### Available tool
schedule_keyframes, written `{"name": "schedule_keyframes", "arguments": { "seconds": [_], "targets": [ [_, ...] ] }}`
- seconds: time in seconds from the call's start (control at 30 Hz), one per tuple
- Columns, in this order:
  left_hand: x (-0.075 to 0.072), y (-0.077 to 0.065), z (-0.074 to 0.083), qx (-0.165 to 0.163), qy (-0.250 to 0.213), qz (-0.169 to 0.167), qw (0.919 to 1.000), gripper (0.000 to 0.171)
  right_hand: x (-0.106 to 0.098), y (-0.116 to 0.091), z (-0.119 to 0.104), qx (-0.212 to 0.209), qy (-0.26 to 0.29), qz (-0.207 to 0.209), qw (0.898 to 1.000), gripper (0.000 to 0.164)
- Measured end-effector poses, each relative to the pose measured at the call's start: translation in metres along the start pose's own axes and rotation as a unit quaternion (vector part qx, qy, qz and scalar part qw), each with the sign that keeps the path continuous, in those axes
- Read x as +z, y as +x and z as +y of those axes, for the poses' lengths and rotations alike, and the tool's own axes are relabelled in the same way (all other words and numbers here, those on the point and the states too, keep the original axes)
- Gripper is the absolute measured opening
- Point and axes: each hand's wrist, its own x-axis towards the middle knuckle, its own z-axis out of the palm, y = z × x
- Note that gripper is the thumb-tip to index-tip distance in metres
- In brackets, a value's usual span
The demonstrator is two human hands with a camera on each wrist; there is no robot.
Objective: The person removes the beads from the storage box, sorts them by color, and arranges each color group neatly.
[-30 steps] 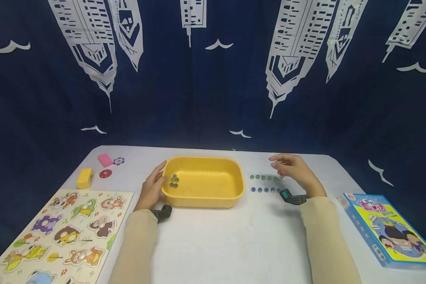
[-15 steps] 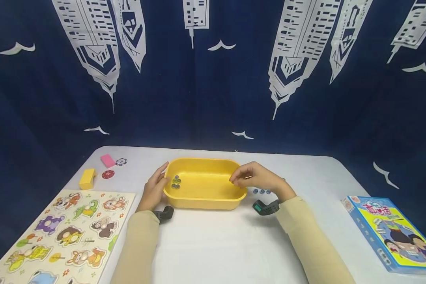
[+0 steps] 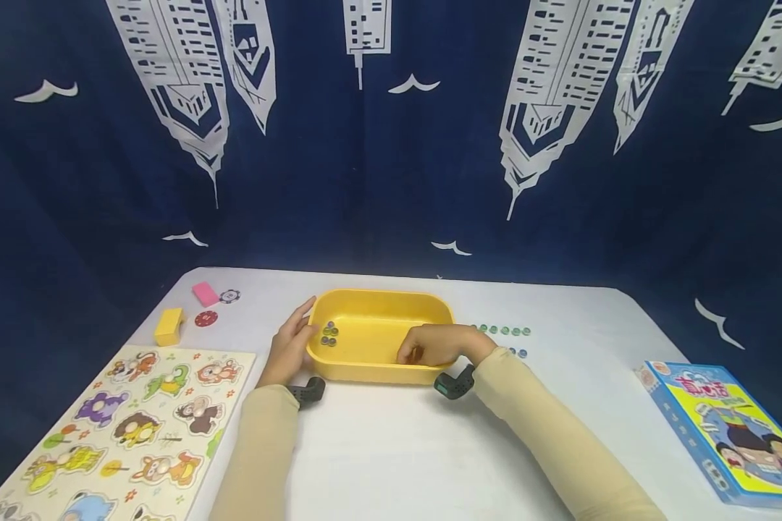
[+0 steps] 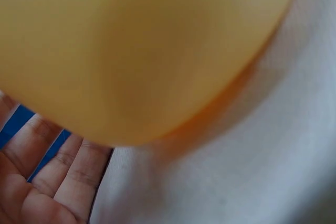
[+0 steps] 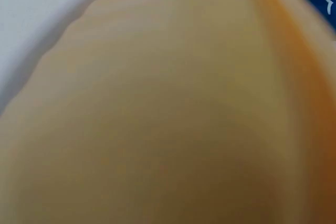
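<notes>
White table [image 3: 391, 449] w/ a yellow oval plastic tub [image 3: 378, 300] at centre. Left hand [image 3: 291, 349] lies flat vs. the tub's left end, fingers straight, prob. steadying it. Right hand [image 3: 433, 344] dips inside, fingers curled; can't tell if they pinch anything. Small glass beads [image 3: 329, 333] sit in the tub's left end; more glass beads in rows [image 3: 503, 331] lie just right of it.

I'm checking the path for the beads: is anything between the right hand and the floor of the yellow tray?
Nothing visible. The right hand is already inside the yellow tray, reaching over its near wall; the beads in it lie apart, at its left end.
</notes>
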Motion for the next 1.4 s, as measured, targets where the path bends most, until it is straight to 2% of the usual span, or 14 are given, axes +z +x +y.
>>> {"name": "schedule_keyframes", "arguments": {
  "seconds": [0.13, 0.23, 0.4, 0.5, 0.63, 0.87, 1.0, 1.13, 1.27, 1.4],
  "targets": [
    [0.006, 0.0, 0.002, 0.002, 0.001, -0.002, 1.0, 0.06, 0.004, 0.001, 0.005, 0.028, 0.005, -0.004, 1.0, 0.04],
    [0.011, -0.001, 0.003, 0.005, 0.002, -0.004, 1.0, 0.06, 0.004, -0.003, 0.007, 0.03, 0.002, 0.019, 0.999, 0.036],
    [0.015, 0.0, 0.005, 0.008, 0.006, -0.01, 0.9999, 0.06, -0.001, -0.021, 0.006, -0.012, 0.018, 0.092, 0.996, 0.016],
    [0.017, -0.001, 0.005, 0.008, 0.007, -0.012, 0.9999, 0.06, -0.006, -0.035, 0.004, -0.038, 0.058, 0.128, 0.989, 0.014],
    [0.017, -0.001, 0.004, 0.003, 0.01, -0.016, 0.9998, 0.06, -0.011, -0.057, 0.004, -0.047, 0.115, 0.162, 0.979, 0.015],
    [0.013, -0.004, 0.001, -0.001, 0.006, -0.014, 0.9999, 0.059, -0.015, -0.103, 0.022, -0.032, 0.197, 0.233, 0.952, 0.02],
    [0.012, -0.006, 0.0, -0.001, 0.006, -0.021, 0.9998, 0.059, -0.011, -0.134, 0.044, 0.003, 0.221, 0.298, 0.928, 0.023],
    [0.007, -0.006, 0.0, 0.001, 0.012, -0.02, 0.9997, 0.059, -0.004, -0.158, 0.074, 0.034, 0.243, 0.351, 0.903, 0.022],
    [0.001, -0.005, 0.001, 0.001, 0.016, -0.016, 0.9997, 0.059, 0.004, -0.174, 0.101, 0.085, 0.254, 0.378, 0.887, 0.023],
    [-0.003, -0.002, 0.003, 0.003, 0.018, -0.02, 0.9996, 0.059, 0.013, -0.183, 0.12, 0.153, 0.252, 0.384, 0.875, 0.03]
  ]
}}
